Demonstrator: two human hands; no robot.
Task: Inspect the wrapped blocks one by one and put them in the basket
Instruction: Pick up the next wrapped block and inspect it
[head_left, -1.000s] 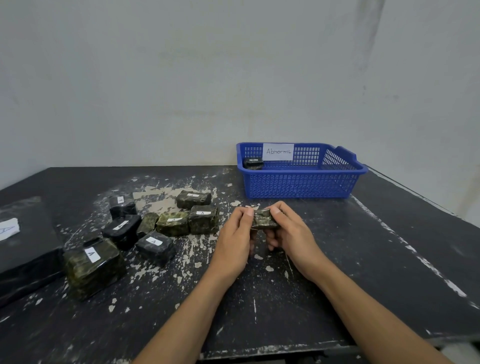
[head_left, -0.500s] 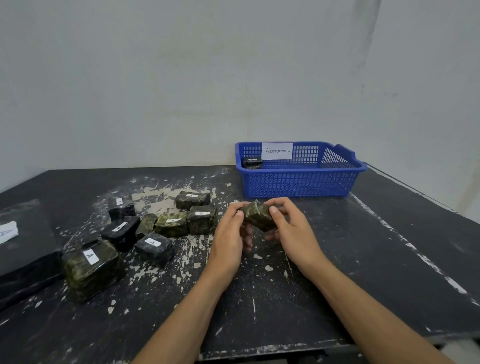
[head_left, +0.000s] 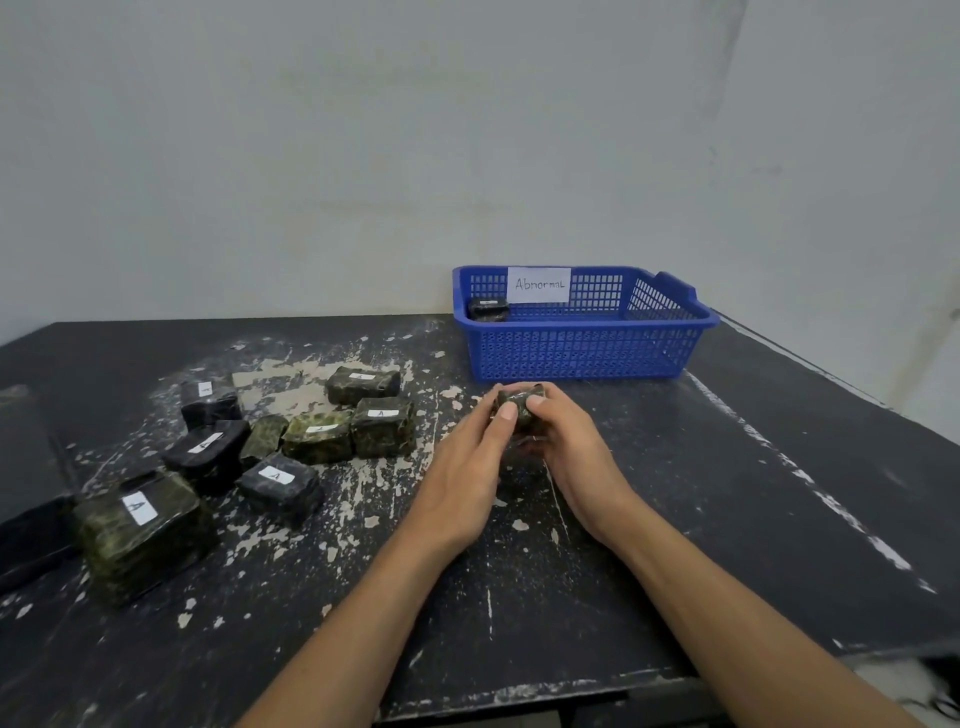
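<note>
Both hands hold one small dark green wrapped block (head_left: 521, 409) above the table, just in front of the blue basket (head_left: 582, 343). My left hand (head_left: 467, 467) grips its left side with the thumb on top. My right hand (head_left: 569, 452) curls round its right side. The basket carries a white "Abnormal" label and has one black wrapped block (head_left: 487, 308) in its back left corner. Several more wrapped blocks with white labels lie in a cluster (head_left: 322, 436) on the left of the table; the largest green one (head_left: 143, 530) is nearest me.
The black table (head_left: 727, 519) is scuffed with pale paint chips. Its right edge runs diagonally behind the basket and its front edge lies under my forearms. A dark flat object (head_left: 26, 467) sits at the far left. A white wall stands behind.
Both hands have turned the small block between them and carried it slightly up and away, closer to the basket. Nothing else on the table has moved.
</note>
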